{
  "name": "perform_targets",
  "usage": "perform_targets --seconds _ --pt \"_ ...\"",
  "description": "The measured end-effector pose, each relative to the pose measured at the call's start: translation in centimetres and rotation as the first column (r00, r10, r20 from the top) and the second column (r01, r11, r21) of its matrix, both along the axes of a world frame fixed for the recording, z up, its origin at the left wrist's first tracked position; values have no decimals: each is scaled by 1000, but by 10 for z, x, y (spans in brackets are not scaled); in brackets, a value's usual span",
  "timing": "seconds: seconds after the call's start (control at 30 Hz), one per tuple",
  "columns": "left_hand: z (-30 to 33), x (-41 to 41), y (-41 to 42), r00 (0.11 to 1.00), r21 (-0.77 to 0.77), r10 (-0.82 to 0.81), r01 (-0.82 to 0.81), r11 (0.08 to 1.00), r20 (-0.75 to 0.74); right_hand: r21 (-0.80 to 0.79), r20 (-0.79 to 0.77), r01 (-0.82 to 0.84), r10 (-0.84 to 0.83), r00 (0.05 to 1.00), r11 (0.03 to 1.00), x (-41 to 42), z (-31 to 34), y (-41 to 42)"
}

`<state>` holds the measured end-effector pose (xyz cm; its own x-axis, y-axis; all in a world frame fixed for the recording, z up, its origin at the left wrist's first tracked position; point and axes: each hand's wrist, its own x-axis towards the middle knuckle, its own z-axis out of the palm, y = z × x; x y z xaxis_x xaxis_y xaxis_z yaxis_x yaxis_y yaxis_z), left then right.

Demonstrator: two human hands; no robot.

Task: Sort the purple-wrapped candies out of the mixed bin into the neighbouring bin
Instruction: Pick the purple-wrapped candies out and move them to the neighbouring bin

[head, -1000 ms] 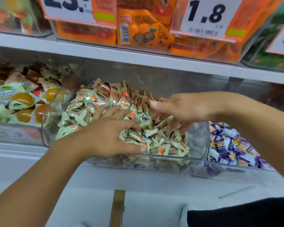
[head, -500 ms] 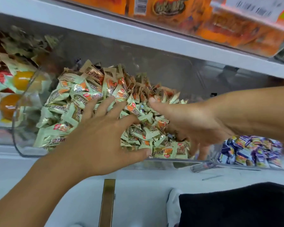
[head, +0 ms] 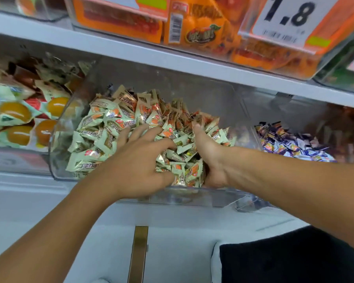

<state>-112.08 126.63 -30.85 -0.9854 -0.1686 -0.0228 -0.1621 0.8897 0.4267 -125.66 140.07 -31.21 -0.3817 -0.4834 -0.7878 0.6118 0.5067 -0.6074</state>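
At frame centre, a spread, flat left hand (head: pixel 137 168) and a cupped right hand (head: pixel 211 158) press into green-wrapped candies (head: pixel 102 127) in a clear bin (head: pixel 192 198), purple candies (head: pixel 290 142) at right.

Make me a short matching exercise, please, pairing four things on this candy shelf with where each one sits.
Column one:
1. pale green candies
2. purple candies
3. orange jelly cups
4. price tag reading 1.8

Column two:
A. bin on the right
B. upper shelf, on the front of an orange-filled bin
C. middle bin, under the left hand and the right hand
D. bin on the left

Pairs: 1-C, 2-A, 3-D, 4-B
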Motion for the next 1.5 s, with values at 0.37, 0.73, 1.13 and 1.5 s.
perform_targets --seconds 0.37,0.73,1.13,1.5 --pt "9 0 -12 963 346 205 -135 928 -175 -88 120 241 -229 966 967 0 25 -9" --pt "6 -33 -19 789 212 490 -441 872 -372 -384 298 425 -326 897 820 -30 49 -18" --pt "12 -43 18 979 -467 204 -190 863 -21 -315 -343 103 -214 915 944 -54 47 0" --pt "33 -50 -17 955 -394 296 -271 878 3 710 -694 -259 714 -96 655 -44 53 2"
